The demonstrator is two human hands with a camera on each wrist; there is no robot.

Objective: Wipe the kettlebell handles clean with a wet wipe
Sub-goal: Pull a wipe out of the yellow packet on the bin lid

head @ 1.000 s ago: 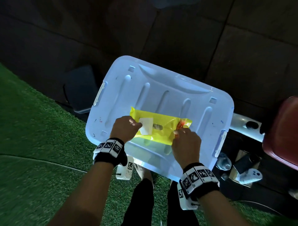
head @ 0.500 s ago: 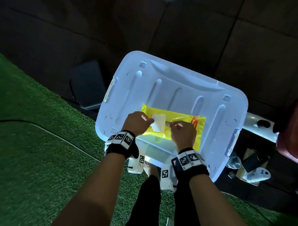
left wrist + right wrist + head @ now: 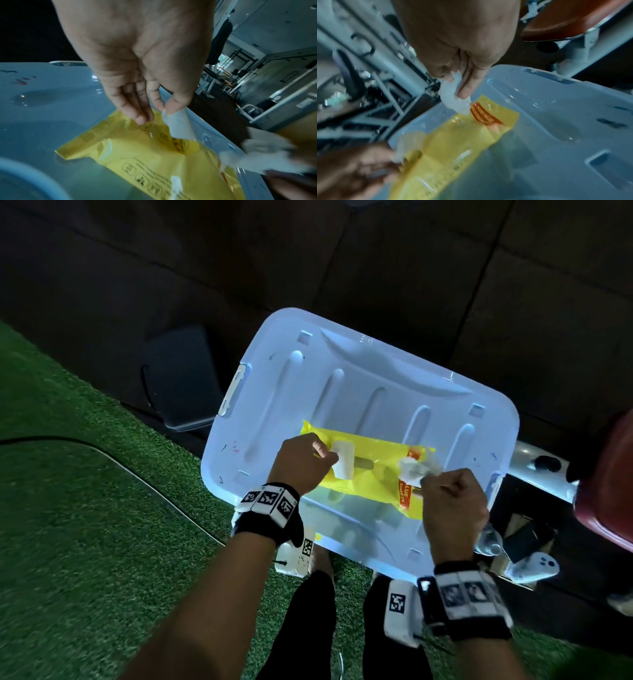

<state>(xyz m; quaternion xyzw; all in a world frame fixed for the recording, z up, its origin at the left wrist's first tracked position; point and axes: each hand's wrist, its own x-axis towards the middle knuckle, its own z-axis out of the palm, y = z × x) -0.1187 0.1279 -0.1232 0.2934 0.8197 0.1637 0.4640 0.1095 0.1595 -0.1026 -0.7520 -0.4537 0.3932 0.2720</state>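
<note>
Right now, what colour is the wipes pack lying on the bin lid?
Bright yellow wipes pack with an orange band at one end, clearest in the head view.

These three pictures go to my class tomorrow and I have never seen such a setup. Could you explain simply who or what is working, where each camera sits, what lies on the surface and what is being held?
No machine here: a person works with bare hands, wearing marker-patterned wristbands. One camera sits on the head and looks down; one sits on each wrist and looks along the fingers. On a pale blue plastic bin lid lies a yellow wet wipe pack. The left hand pinches the pack's white seal flap and holds it peeled open, its other fingers resting on the pack. The right hand pinches a crumpled white wet wipe just above the pack's orange-striped end. No kettlebell shows in these pictures; green turf lies beside the bin.
</note>
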